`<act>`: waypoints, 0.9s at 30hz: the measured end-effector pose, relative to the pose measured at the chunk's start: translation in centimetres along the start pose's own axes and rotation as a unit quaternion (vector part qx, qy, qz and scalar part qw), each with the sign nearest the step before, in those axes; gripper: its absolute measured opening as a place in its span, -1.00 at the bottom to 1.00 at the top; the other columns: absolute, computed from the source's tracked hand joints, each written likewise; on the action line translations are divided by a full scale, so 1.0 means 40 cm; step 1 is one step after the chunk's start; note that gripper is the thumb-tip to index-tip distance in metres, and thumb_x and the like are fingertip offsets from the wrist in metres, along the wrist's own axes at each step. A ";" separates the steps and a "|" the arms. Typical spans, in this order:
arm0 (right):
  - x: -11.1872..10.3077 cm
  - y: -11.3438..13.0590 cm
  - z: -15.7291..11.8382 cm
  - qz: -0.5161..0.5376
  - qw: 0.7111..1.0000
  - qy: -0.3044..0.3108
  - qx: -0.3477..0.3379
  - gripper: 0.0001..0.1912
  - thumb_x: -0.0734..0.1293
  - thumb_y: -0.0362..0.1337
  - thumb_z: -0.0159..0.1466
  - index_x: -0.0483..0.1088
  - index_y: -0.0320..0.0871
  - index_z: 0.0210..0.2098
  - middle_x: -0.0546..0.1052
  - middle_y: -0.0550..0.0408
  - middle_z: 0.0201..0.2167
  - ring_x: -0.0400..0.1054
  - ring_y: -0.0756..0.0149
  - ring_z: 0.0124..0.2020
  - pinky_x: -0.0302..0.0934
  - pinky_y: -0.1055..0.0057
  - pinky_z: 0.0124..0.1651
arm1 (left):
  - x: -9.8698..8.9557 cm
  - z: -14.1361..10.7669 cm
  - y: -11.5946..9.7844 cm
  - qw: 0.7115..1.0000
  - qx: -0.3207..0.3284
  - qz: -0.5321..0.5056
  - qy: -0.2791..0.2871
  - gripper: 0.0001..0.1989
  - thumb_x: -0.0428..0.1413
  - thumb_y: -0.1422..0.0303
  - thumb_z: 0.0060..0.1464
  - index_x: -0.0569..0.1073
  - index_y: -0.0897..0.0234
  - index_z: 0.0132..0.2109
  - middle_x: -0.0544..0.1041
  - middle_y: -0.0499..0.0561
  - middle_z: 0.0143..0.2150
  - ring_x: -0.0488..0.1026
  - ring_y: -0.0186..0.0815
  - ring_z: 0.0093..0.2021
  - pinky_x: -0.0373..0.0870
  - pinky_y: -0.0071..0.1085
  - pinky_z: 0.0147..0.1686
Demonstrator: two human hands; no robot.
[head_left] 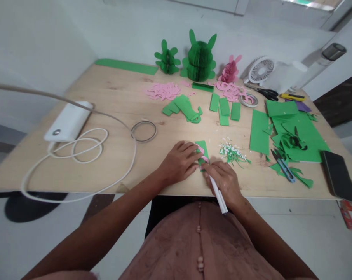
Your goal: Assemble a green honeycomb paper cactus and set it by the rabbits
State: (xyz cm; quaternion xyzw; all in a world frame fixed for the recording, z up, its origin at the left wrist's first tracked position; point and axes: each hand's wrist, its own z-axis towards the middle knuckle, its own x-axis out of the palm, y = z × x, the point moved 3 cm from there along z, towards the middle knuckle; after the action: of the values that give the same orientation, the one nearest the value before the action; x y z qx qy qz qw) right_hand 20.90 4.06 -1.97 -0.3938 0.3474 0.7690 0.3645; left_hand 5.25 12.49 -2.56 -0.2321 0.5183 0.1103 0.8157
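A narrow green paper piece (203,146) lies on the table near its front edge. On it rests a small pink paper cutout (205,158), partly covered by my fingers. My left hand (180,160) lies over the left side of both papers, its fingers stretched out and pressing them down. My right hand (225,179) is closed around a white pen (218,194), which slants back toward my body. The pen's tip is at the lower part of the papers, hidden by my fingers. Right of the hands sits a small heap of green and white paper scraps (233,151).
Green cut pieces (184,109) and pink strips (164,91) lie farther back, before folded paper figures (199,58). Blue-handled thread snips (285,167), green sheets (259,132) and a phone (338,175) are at right. A white power bank (69,121) with a looping cable lies left.
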 end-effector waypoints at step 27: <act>0.000 0.000 0.000 0.002 1.000 0.012 0.006 -0.72 0.21 -0.36 0.35 0.44 -0.17 -0.01 0.60 -0.03 -0.31 0.40 0.18 -0.24 0.20 0.26 -0.23 | -0.006 0.003 -0.009 1.000 -0.009 -0.003 -0.007 -0.67 0.02 0.25 0.18 0.44 0.26 0.04 0.46 0.16 0.07 0.31 -0.08 0.15 0.19 -0.05 0.16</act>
State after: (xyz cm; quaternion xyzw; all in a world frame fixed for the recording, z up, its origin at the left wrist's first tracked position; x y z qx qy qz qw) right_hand 20.88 4.06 -1.99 -0.4000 0.3574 0.7629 0.3608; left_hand 5.40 12.27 -2.22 -0.2399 0.5107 0.1139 0.8177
